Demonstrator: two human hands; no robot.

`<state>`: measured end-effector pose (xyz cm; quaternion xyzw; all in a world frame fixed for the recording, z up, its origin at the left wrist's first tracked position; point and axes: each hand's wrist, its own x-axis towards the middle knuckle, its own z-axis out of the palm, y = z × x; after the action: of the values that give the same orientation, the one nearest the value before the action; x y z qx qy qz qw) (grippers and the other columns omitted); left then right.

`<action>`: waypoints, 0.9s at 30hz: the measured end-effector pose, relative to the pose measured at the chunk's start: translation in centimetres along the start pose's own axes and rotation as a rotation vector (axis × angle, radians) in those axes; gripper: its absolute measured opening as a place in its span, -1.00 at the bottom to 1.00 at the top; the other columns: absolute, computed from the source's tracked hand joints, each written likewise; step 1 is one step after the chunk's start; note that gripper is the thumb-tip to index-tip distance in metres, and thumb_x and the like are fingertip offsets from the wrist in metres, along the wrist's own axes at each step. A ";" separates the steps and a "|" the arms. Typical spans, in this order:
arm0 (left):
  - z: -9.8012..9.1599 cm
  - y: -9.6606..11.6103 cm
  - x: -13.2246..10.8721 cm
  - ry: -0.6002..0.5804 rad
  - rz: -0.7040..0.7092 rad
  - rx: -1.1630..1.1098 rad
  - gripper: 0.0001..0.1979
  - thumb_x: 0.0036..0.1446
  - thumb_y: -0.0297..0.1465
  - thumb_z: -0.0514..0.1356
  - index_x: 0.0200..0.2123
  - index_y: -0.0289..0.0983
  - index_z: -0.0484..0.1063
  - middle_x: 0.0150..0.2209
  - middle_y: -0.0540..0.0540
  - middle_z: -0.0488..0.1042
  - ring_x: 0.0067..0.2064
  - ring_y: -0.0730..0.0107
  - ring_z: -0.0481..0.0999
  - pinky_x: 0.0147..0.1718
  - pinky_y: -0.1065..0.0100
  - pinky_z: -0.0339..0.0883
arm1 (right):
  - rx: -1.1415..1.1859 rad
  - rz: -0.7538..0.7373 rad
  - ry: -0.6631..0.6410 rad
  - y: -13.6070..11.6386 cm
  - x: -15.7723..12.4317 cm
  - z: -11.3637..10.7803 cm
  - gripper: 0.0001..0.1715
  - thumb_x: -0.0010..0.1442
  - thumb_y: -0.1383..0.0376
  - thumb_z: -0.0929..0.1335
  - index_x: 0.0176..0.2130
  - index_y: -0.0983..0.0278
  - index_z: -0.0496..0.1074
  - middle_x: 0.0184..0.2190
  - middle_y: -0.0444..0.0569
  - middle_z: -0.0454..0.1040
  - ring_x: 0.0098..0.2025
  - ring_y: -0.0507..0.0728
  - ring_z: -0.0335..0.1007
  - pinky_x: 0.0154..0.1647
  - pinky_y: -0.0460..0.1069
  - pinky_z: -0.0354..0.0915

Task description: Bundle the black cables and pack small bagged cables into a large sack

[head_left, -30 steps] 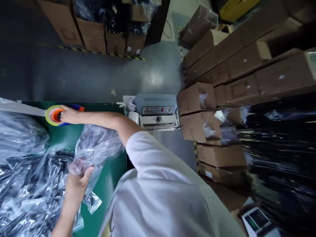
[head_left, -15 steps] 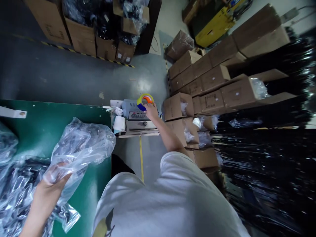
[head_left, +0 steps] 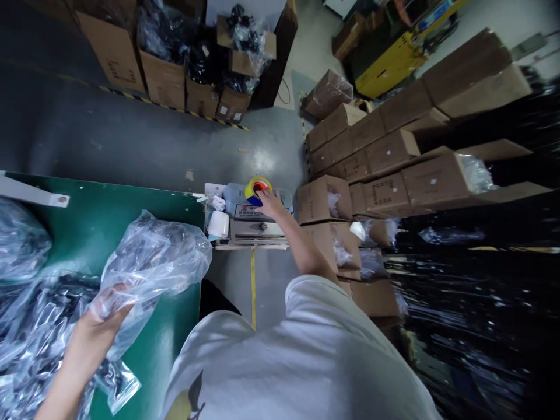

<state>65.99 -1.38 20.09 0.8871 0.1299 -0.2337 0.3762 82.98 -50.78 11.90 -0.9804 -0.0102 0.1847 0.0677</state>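
A clear plastic bag (head_left: 160, 254) with dark contents lies on the green table (head_left: 96, 210), its near end gathered in my left hand (head_left: 105, 318), whose fingers are closed round the plastic. Beyond the table's right edge, my right hand (head_left: 269, 203) grips a yellow and blue tape roll (head_left: 256, 189) with an orange inner side. The roll is over a grey-blue machine (head_left: 236, 193) with a lettered label on its front. A white cup-like object (head_left: 218, 224) stands just left of the machine's front.
Clear bags of dark items (head_left: 39, 326) are piled at the table's near left. A metal strip (head_left: 35, 192) sits at its far left. Cardboard boxes (head_left: 321, 201) line the right side, beside black wrapped stacks (head_left: 472, 291). More boxes (head_left: 164, 84) stand across the aisle.
The camera view has shifted slightly, so the surroundings sit lower and further right. My right hand has moved a little on the tape roll, which is tilted differently. My left hand keeps the bag.
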 end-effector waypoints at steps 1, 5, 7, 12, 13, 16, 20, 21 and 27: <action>0.0 0.5 -0.1 -0.007 -0.046 -0.035 -0.56 0.06 -0.07 0.20 -0.07 -0.21 0.49 -0.10 -0.06 0.65 -0.07 0.06 0.63 -0.07 0.17 0.52 | 0.021 -0.028 0.020 -1.3 -0.7 -0.2 -0.24 0.17 0.30 0.48 0.27 0.46 0.28 0.29 0.41 0.29 0.40 0.46 0.11 0.45 0.43 -0.23; 0.7 2.9 -0.4 0.006 -0.120 -0.227 -0.52 -0.02 -0.03 0.18 -0.15 -0.25 0.52 -0.18 -0.09 0.64 -0.08 0.03 0.60 -0.06 0.16 0.47 | 0.204 -0.410 -0.067 -9.2 -4.3 1.7 0.26 -0.04 0.06 0.59 0.44 0.19 0.02 0.41 0.16 0.16 0.43 0.31 0.11 0.43 0.18 0.07; 1.4 3.7 -0.2 0.037 -0.083 -0.307 -0.51 -0.03 0.00 0.18 -0.21 -0.26 0.53 -0.21 -0.13 0.64 -0.11 0.04 0.60 -0.02 0.16 0.44 | 0.438 -0.671 -0.121 -13.4 -5.5 3.9 0.33 -0.12 0.06 0.62 0.44 0.15 0.03 0.42 0.11 0.15 0.43 0.29 0.12 0.40 0.14 0.15; 0.7 3.8 1.3 0.120 -0.044 -0.450 -0.54 -0.02 0.03 0.18 -0.36 -0.28 0.51 -0.30 -0.15 0.62 -0.22 0.08 0.58 -0.08 0.14 0.46 | 0.650 -0.623 0.124 -22.0 -2.7 7.0 -0.68 0.28 0.31 0.26 -0.05 0.23 0.53 -0.09 0.10 0.62 0.05 0.25 0.53 0.17 0.19 0.39; -0.3 3.6 1.7 0.166 -0.033 -0.475 -0.55 -0.02 0.01 0.20 -0.36 -0.28 0.51 -0.31 -0.14 0.62 -0.23 0.10 0.58 -0.10 0.15 0.47 | 0.640 -0.615 0.153 -23.5 -1.3 6.6 -0.67 0.28 0.34 0.22 -0.12 0.25 0.54 -0.19 0.12 0.63 -0.04 0.26 0.56 0.10 0.19 0.42; -4.5 1.9 3.1 0.362 0.005 -0.498 -0.60 0.00 -0.06 0.23 -0.32 -0.30 0.53 -0.29 -0.11 0.61 -0.21 0.15 0.56 -0.11 0.19 0.47 | 0.611 -0.658 0.213 -28.5 3.5 3.5 -0.67 0.28 0.34 0.19 -0.19 0.28 0.52 -0.28 0.12 0.61 -0.13 0.26 0.55 0.02 0.13 0.43; -10.2 -1.4 5.9 0.624 0.018 -0.304 -0.72 0.07 -0.21 0.22 -0.29 -0.32 0.53 -0.26 -0.10 0.59 -0.15 0.14 0.56 0.01 0.15 0.41 | 0.584 -0.757 0.234 -36.9 9.3 -1.0 -0.71 0.24 0.38 0.21 -0.21 0.27 0.51 -0.35 0.01 0.59 -0.19 0.19 0.54 0.00 0.05 0.41; -11.3 -2.1 6.7 0.676 -0.002 -0.242 -0.75 0.08 -0.26 0.22 -0.28 -0.33 0.53 -0.24 -0.12 0.59 -0.13 0.13 0.56 0.04 0.13 0.40 | 0.577 -0.773 0.230 -39.1 10.6 -1.7 -0.72 0.22 0.40 0.22 -0.23 0.28 0.51 -0.37 0.00 0.58 -0.22 0.18 0.54 -0.02 0.04 0.41; -15.9 -4.3 12.1 0.896 -0.143 -0.077 -0.88 0.17 -0.43 0.20 -0.26 -0.34 0.53 -0.14 -0.17 0.51 -0.06 0.13 0.51 0.11 0.14 0.33 | 0.535 -0.783 0.213 -48.1 16.3 -4.0 -0.67 0.26 0.41 0.19 -0.14 0.34 0.50 -0.31 0.05 0.59 -0.19 0.18 0.55 0.03 0.09 0.40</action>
<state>79.66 13.77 20.97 0.8749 0.3494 0.1530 0.2983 99.84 -2.92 16.33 -0.8646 -0.3233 0.0402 0.3824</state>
